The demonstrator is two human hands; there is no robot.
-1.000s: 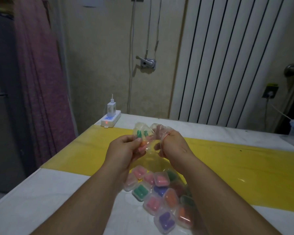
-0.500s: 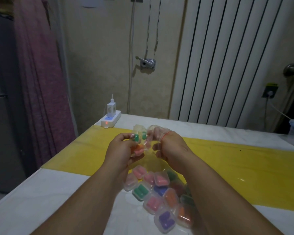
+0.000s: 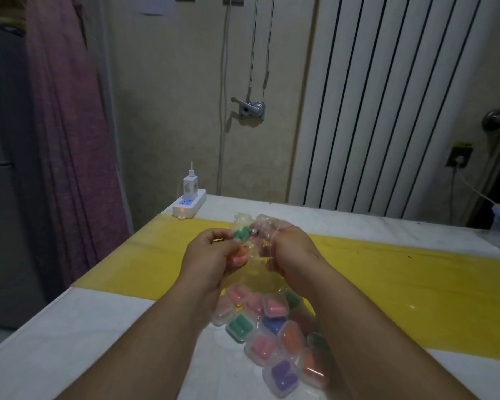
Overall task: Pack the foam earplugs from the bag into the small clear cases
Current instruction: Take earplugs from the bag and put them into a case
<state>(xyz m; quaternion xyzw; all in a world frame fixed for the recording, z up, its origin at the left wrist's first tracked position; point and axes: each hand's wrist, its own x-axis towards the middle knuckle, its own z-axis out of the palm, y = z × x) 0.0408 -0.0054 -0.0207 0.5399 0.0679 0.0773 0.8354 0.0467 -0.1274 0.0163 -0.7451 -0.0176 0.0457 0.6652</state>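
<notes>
Above the table I hold a clear plastic bag point(image 3: 261, 226) between both hands. My left hand point(image 3: 211, 255) pinches its left side, where green earplugs point(image 3: 241, 234) and pink ones point(image 3: 239, 256) show through the plastic. My right hand point(image 3: 292, 251) grips the bag's right side, near its top. Below my wrists lies a cluster of several small clear cases point(image 3: 267, 321) holding pink, green, blue, orange and purple earplugs; a purple-filled case point(image 3: 283, 376) is nearest me. My right forearm hides part of the cluster.
The white table point(image 3: 70, 342) has a yellow strip point(image 3: 401, 284) across it. A white power strip with a charger point(image 3: 188, 202) sits at the far left corner. A purple curtain point(image 3: 67, 140) hangs left; a white radiator point(image 3: 387, 102) stands behind.
My hands have shifted slightly on the bag; the green earplugs inside it now sit a little higher, closer to my left fingertips. The cases on the table have not moved.
</notes>
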